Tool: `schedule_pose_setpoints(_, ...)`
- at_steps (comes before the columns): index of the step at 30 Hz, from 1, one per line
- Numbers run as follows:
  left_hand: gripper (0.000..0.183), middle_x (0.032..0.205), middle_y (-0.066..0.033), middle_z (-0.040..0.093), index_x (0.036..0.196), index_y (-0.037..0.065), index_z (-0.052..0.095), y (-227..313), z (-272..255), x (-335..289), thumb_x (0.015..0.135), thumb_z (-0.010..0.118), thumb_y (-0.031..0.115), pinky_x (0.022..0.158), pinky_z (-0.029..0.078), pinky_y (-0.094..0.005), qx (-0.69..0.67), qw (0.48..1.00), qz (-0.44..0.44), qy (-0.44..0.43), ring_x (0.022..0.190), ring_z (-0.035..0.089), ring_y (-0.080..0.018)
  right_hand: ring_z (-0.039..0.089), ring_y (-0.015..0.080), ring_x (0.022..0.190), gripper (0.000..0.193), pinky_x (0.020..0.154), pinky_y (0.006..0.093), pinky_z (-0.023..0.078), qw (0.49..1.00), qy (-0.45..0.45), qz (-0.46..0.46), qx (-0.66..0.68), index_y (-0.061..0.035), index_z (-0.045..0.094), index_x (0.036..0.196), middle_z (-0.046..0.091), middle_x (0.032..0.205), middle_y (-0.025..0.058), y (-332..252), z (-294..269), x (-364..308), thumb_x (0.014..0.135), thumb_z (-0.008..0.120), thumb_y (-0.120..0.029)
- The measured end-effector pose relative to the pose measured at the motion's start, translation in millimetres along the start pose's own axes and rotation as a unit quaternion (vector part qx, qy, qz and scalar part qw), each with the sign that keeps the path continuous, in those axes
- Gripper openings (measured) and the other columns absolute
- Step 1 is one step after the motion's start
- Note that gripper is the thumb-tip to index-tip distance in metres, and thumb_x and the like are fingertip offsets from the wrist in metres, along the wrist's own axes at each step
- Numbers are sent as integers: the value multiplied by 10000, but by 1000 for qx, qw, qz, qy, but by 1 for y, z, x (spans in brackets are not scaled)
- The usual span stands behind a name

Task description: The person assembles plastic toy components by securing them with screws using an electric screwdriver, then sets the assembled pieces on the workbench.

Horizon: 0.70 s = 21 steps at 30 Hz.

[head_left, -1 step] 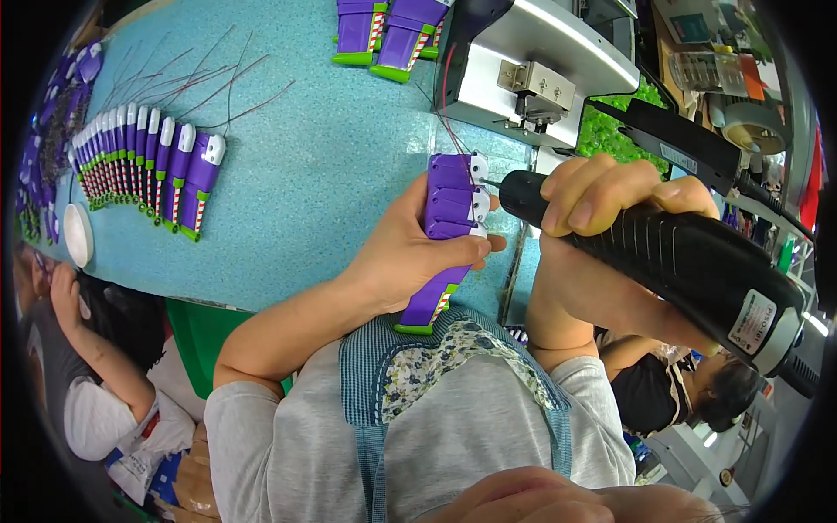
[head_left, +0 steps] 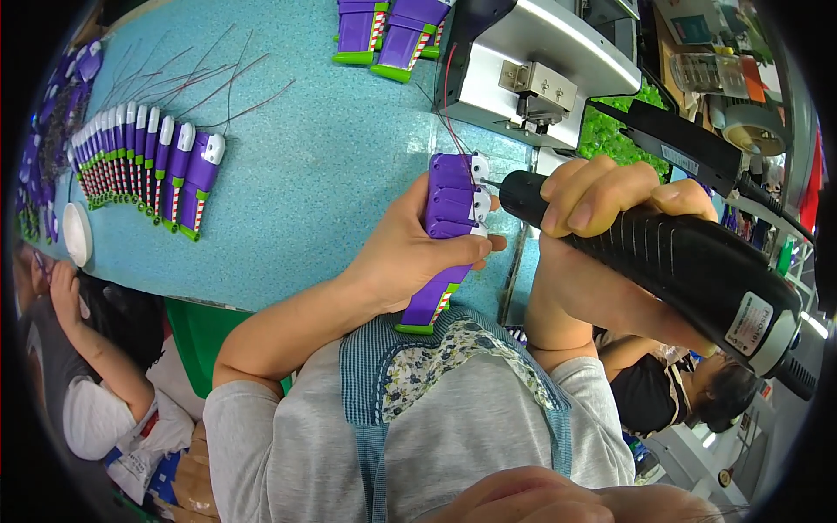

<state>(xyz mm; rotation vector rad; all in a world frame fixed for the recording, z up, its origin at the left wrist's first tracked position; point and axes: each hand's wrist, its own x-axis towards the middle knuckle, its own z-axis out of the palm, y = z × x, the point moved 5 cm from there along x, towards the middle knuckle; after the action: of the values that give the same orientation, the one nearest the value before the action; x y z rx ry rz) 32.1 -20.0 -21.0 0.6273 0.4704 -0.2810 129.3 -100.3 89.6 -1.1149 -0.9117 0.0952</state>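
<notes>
My left hand (head_left: 403,248) is wrapped round a purple plastic toy part (head_left: 449,196) with a white edge, screw holes and a green tip pointing toward me. Thin dark red wires (head_left: 449,126) run from its far end. A black electric screwdriver (head_left: 680,261) is in my right hand (head_left: 602,200), held nearly level with fingers curled over its barrel. Its thin bit (head_left: 492,183) points left at the part's white edge, by a screw hole; whether it touches a screw is too small to tell.
A fanned row of similar purple parts (head_left: 144,166) with wires lies at left, beside a white dish (head_left: 78,235). More purple parts (head_left: 401,39) and a grey metal machine (head_left: 540,78) stand at the back. A black device (head_left: 680,144) hangs at right. Co-workers sit on both sides.
</notes>
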Motion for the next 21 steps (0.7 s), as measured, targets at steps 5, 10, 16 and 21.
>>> schedule_pose_setpoints(5,544,1133,-104,590,1244,25,399,-2,-4,6,775,661,-60,680,544,-299,-1,1000,-6,15,925,667,-241,467,209,457,957,477,352,410,999,38,7,-7,-47,476,1157,532,681,120,8,-2,-3,709,338,-882)
schedule_pose_setpoints(10,512,1096,-100,603,1218,28,417,2,-7,12,786,688,-14,676,544,-310,-1,1000,-14,15,894,669,-225,507,222,510,963,548,365,440,995,11,6,99,-38,495,1169,548,717,125,11,-8,19,723,327,-875)
schedule_pose_setpoints(16,527,1039,-80,602,1217,44,425,-1,-8,16,776,712,5,666,531,-308,-1,1000,-20,19,784,633,-171,548,261,599,1011,583,380,436,994,-3,19,111,-58,549,1131,589,776,159,19,-45,57,666,311,-924)
schedule_pose_setpoints(21,608,1033,-69,591,1248,58,414,-3,-12,17,729,707,-62,681,517,-288,-17,1000,23,-4,819,600,-142,503,224,514,986,571,388,437,996,15,8,86,-59,518,1176,538,733,121,4,-19,22,702,311,-899)
